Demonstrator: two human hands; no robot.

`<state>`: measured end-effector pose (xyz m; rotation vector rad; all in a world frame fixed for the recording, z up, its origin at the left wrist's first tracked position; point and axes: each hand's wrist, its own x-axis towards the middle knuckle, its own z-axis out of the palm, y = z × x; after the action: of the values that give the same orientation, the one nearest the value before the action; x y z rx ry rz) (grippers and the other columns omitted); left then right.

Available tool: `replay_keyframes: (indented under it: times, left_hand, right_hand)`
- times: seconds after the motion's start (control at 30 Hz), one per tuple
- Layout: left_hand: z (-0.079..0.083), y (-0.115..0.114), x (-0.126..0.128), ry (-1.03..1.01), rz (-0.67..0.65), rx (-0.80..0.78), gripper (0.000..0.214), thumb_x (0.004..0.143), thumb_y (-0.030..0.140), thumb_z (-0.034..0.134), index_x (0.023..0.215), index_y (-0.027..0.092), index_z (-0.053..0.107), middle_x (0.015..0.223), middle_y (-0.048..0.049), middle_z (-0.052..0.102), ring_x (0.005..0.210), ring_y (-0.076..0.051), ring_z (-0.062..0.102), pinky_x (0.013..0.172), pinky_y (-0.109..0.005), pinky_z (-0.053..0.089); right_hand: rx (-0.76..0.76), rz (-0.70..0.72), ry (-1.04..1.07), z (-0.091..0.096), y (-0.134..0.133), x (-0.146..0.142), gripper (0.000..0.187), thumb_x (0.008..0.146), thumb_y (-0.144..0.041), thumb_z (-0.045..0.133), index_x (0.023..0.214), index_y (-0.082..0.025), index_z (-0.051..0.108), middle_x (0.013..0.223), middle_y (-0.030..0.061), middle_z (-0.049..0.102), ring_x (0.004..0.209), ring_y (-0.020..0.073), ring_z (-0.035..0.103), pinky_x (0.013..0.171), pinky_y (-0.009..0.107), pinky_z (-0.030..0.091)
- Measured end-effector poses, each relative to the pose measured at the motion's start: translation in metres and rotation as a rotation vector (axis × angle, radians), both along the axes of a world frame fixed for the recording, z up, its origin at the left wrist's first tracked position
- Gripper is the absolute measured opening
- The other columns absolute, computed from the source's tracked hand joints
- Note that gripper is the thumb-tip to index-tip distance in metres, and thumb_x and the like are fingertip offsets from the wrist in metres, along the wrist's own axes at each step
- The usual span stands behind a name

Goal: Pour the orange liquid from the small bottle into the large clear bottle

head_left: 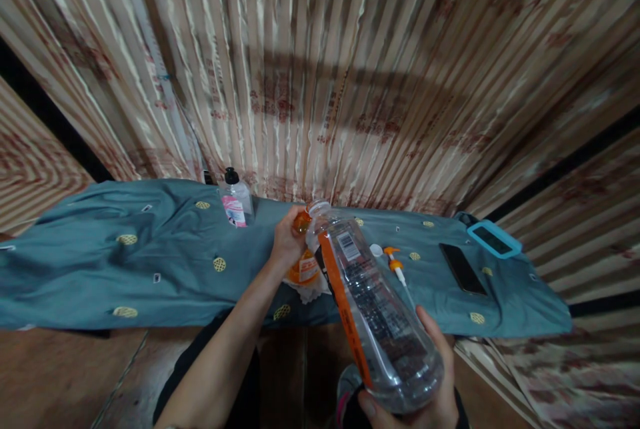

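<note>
On the teal cloth (175, 249), left to right: black-capped bottle (237, 202), orange bottle (304, 270) on a white piece of tissue or lace (309, 294), white disc (376, 251), orange-and-white pump (394, 262), dark phone (461, 269), blue-framed device (515, 247).
In the way: clear bottle (377, 312), slanting across the middle, hides part of the orange bottle.
Counts: bottles 3; pump 1; disc 1; phone 1; blue-framed device 1.
Left hand (289, 239): fingers wrapped around the top of the orange bottle.
Right hand (437, 399): grasping the clear bottle near its base; its mouth points up-left, beside the left hand. Mouth-to-mouth contact: cannot tell.
Edges: curtain (300, 115) along the back; orange bottle near the front edge; clear bottle's base beyond it, above the floor (75, 369).
Room: longest stretch of cloth lies left of the black-capped bottle; pump just right of the clear bottle.
</note>
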<state>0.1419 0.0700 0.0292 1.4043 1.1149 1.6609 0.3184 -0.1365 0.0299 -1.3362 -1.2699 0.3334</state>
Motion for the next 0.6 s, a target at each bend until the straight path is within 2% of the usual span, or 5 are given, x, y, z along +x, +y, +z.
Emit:
replay_keyframes:
  times: [0.17,0.43,0.6]
  left_hand:
    - [-0.0015,0.0002,-0.0015,-0.006,-0.007,0.007,0.031,0.062,0.038,0.081,0.078,0.019,0.063,0.071,0.0031,0.065,0.068,-0.014,0.06,0.064,-0.024,0.047]
    - [-0.0042,0.0025,-0.0006,-0.01,-0.022,0.003,0.032,0.063,0.038,0.081,0.082,0.019,0.065,0.072,0.0028,0.066,0.067,-0.013,0.058,0.064,-0.024,0.046]
    - [-0.0052,0.0041,0.0013,-0.008,-0.006,0.02,0.03,0.064,0.037,0.081,0.081,0.02,0.064,0.074,0.0027,0.066,0.069,-0.014,0.059,0.065,-0.024,0.047]
  right_hand:
    - [-0.02,-0.03,0.033,0.0007,-0.0008,-0.0036,0.102,0.066,-0.064,0.081,0.149,-0.02,0.042,0.129,0.0099,0.059,0.102,0.0252,0.065,0.08,0.032,0.051]
    - [-0.028,-0.014,0.043,0.0022,-0.0019,-0.0055,0.102,0.068,-0.064,0.08,0.149,-0.016,0.041,0.116,0.0105,0.065,0.093,0.0252,0.068,0.076,0.034,0.054]
    - [0.005,-0.055,-0.061,0.0003,-0.0014,0.0,0.103,0.067,-0.066,0.08,0.149,-0.017,0.043,0.12,0.01,0.063,0.096,0.0251,0.066,0.081,0.034,0.051]
